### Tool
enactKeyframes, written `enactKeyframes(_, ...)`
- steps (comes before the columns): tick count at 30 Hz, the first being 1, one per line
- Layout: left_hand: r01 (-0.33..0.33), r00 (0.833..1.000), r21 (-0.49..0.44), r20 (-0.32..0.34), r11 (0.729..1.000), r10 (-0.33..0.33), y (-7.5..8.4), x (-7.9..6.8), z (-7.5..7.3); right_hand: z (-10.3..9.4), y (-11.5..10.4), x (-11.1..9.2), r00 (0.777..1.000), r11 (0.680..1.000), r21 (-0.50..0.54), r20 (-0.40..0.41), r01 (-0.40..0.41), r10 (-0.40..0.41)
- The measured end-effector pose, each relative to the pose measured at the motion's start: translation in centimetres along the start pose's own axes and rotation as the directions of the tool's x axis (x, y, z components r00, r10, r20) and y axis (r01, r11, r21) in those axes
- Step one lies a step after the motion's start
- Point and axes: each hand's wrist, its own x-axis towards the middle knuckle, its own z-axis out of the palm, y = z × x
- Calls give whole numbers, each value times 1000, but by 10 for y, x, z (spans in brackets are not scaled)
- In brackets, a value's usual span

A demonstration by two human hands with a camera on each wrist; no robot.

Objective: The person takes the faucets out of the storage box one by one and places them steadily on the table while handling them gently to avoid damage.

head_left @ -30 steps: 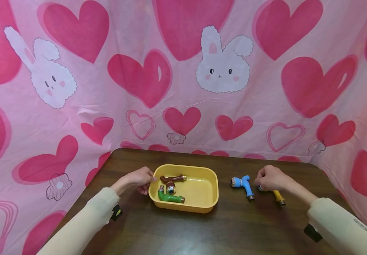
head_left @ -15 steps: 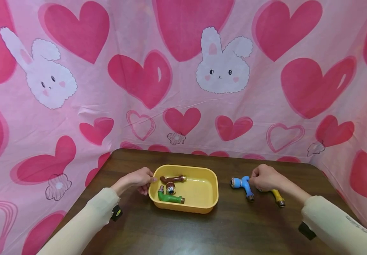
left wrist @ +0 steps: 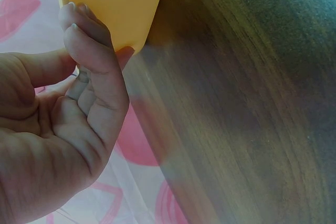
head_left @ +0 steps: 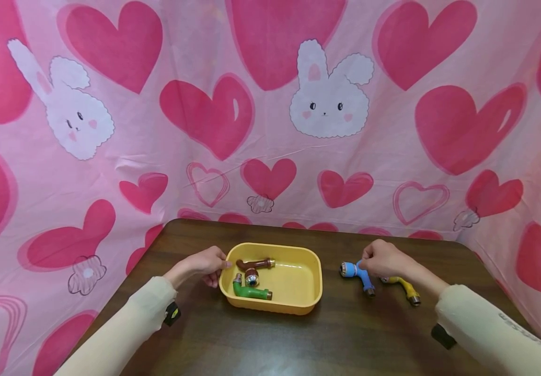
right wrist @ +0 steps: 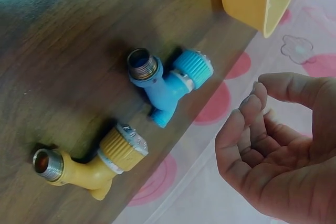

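Note:
My left hand (head_left: pixel 206 265) pinches the left rim of a yellow plastic basin (head_left: pixel 298 300), thumb inside and fingers outside; the left wrist view also has this grip. Inside lie a green tap (head_left: pixel 253 292) and a brown tap (head_left: pixel 253 264); a brown knob with a chrome end sits between them. Loosely curled and holding nothing, my right hand (head_left: pixel 388 259) hovers over the blue tap (right wrist: pixel 168 90), hiding part of it in the head view. The right wrist view shows a gap between hand and tap. Beside the blue one lies a yellow tap (right wrist: pixel 92 166), its threaded end uncovered.
All this stands on a dark brown wooden table (head_left: pixel 270 344). Behind the table and along its sides hangs a pink cloth (head_left: pixel 270 130) printed with hearts and rabbits. The two loose taps lie right of the basin.
My right hand has moved left, from over the yellow tap to over the blue one, uncovering more of the yellow tap. The left hand and basin stay in place.

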Motion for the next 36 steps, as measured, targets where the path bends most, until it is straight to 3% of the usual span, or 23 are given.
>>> enactKeyframes(36, 7, 1000, -6, -20, 1000, -7, -2, 0, 1, 15, -41, 20, 999, 999, 2, 15, 37, -37)
